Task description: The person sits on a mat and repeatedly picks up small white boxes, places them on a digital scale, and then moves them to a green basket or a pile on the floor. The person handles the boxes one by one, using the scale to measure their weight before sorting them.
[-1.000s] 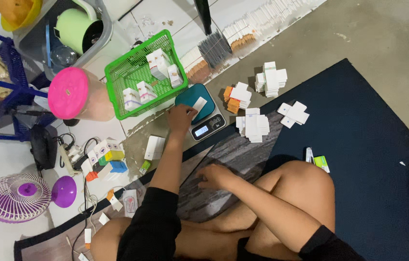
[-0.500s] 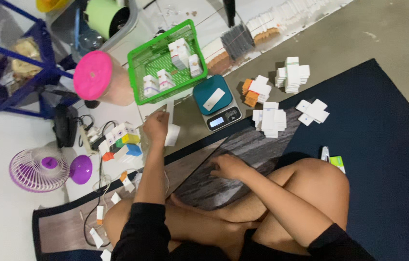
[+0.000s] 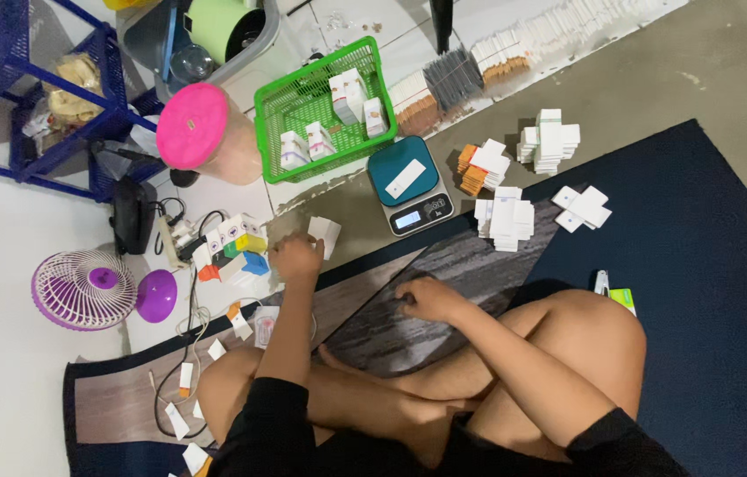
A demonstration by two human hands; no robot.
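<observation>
A person sits cross-legged on a dark mat (image 3: 709, 291) on the floor. The left hand (image 3: 295, 258) pinches a small white box (image 3: 324, 235) near the mat's far edge; the right hand (image 3: 426, 299) rests curled, empty. A green basket (image 3: 320, 110) and teal scale (image 3: 409, 184) lie beyond.

I am watching through one head camera, looking steeply down from sitting height at the floor (image 3: 727, 79). It is facing forward over crossed legs, taking in both arms, the mat (image 3: 700, 291) and the basket (image 3: 303, 97) beyond.
</observation>
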